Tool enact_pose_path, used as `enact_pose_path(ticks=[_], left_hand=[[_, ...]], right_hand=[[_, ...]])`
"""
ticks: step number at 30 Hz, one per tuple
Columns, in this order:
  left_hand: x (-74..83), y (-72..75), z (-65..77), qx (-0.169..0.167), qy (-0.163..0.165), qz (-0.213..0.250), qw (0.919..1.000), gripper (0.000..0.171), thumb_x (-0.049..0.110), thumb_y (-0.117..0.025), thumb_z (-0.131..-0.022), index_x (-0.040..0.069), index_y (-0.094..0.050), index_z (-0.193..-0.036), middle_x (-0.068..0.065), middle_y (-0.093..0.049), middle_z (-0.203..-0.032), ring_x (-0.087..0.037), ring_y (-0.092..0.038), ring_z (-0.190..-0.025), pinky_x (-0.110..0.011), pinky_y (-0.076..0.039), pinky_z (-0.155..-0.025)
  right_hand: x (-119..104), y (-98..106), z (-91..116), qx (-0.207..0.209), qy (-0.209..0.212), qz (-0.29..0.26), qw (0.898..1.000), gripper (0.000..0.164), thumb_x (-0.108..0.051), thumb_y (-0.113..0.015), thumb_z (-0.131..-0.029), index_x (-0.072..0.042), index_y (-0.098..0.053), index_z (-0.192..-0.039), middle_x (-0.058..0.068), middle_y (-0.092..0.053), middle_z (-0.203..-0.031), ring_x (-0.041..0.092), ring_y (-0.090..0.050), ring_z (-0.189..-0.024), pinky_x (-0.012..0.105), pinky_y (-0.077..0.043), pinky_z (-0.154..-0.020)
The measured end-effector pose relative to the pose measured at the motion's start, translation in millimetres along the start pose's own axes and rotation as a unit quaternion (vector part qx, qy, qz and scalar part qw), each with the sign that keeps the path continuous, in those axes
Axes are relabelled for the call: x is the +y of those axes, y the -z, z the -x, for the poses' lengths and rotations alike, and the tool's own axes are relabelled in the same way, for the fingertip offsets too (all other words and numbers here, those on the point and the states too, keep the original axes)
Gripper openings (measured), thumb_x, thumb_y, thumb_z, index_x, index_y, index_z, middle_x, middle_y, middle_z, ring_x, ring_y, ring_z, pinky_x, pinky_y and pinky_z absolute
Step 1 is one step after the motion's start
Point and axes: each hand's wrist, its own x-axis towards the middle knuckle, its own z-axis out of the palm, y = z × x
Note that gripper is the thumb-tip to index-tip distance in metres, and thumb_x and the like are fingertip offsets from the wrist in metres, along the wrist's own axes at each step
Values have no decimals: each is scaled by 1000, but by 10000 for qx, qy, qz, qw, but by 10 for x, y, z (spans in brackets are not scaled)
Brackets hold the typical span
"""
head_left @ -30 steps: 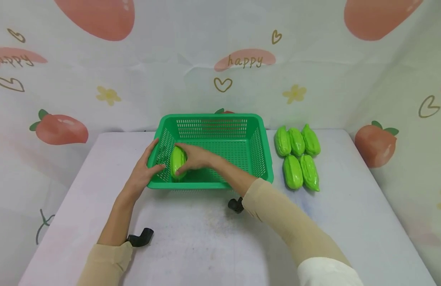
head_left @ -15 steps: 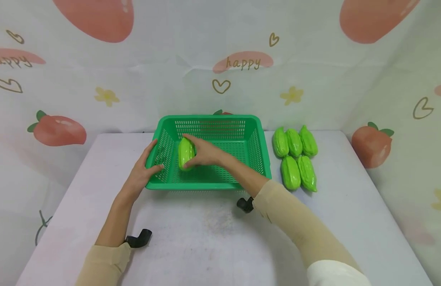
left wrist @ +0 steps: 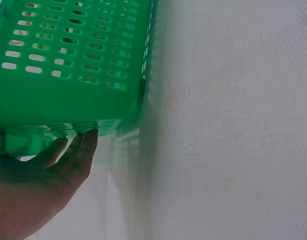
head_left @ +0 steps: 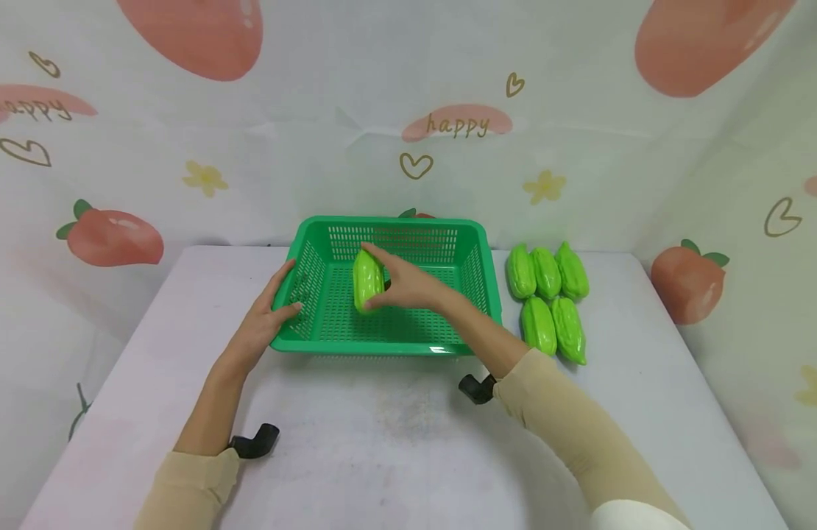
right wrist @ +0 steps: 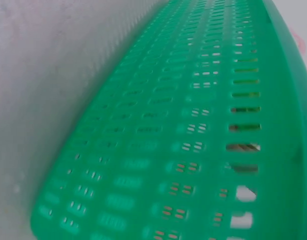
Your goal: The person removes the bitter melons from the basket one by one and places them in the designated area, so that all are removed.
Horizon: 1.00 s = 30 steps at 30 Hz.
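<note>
My right hand (head_left: 411, 285) holds a glossy, ribbed, light-green fruit (head_left: 367, 283) between thumb and fingers, over the middle of a green plastic basket (head_left: 375, 347). The fruit stands lengthwise, its top end pointing away from me. At the basket's left side, my left hand (head_left: 257, 324) grips the rim, thumb on the inner side and fingers outside. In the left wrist view, the fingers of the left hand (left wrist: 48, 185) touch the outside of the slotted basket wall (left wrist: 68, 102). The right wrist view is filled by the basket's slotted wall (right wrist: 283, 150), which hides the right hand.
To the right of the basket, several matching green fruits (head_left: 547, 273) lie in two rows on the white table (head_left: 382, 456). A patterned cloth (head_left: 355, 81) hangs behind the table. A black curved piece sits at each wrist.
My right hand has carried the green fruit from the left end of the basket rightward and slightly back to its middle. The left hand keeps its hold on the rim.
</note>
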Motion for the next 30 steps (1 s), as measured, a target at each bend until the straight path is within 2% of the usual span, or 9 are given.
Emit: enact_pose_path(ticks=[7,14,21,30], left_hand=[[40,5,-44,-27,-33,-73,10000,77,9,-49,-101,39,-8,-160,-3,0,-167,-31,-1,-151,-63,-6,-115],[20,0,-17,-49,52,-133,9999,76,12,-49,-103,41,-8,-159,-1,0,-167,-29,-1,-151,-62,-7,-115],[-14,-5,11,1,36,-88,10000,74,12,-49,-103,41,-10,-159,0,-2,-166,-27,0,-151,-61,-5,-116],[-2,-4,-9,28,21,-45,10000,74,11,-48,-103,40,-10,-160,0,-2,-167,-26,0,-151,-60,-4,-117]], right_hand=[[60,135,150,188,-155,-240,9994,101,-20,-81,-84,-31,-16,-160,5,-35,-154,25,-64,-100,36,-52,-84],[110,222,280,306,-267,-320,9987,100,-26,-82,-82,-43,-18,-157,-3,-26,-160,25,-62,-105,39,-51,-84],[158,283,404,473,-211,-345,9981,100,-27,-83,-81,-45,-20,-156,-5,-28,-159,25,-60,-108,40,-52,-80],[185,392,585,561,-41,-388,9977,99,-27,-82,-82,-49,-19,-155,-8,-24,-160,28,-57,-111,42,-52,-82]])
